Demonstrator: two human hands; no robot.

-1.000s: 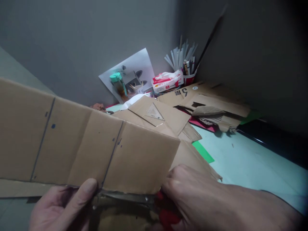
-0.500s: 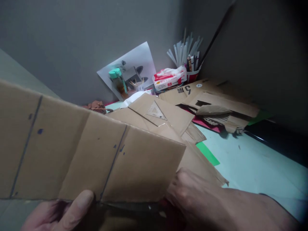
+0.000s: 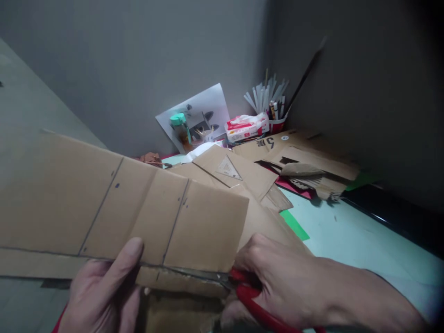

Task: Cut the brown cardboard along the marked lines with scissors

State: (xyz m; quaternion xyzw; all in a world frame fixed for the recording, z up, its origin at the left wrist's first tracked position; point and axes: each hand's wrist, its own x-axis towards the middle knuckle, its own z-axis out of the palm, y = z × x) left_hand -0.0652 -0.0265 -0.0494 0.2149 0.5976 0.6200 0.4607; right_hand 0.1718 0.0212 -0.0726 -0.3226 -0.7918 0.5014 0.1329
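Fingers (image 3: 277, 277) of right hand (image 3: 291, 286) tight around red scissors (image 3: 243, 289), left hand (image 3: 104, 291) pinching cardboard (image 3: 138, 217)

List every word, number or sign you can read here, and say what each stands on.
"5", with a blurred character beside it: on the flat cardboard sheet at the back.
Red and white tissue pack: print too small to read.
Paper sheet against the wall: pictures only, no legible text.
Cardboard strip held in both hands: pen lines and dots, no words.

Pen-lined cardboard strip (image 3: 138, 217), red-handled scissors (image 3: 243, 289)
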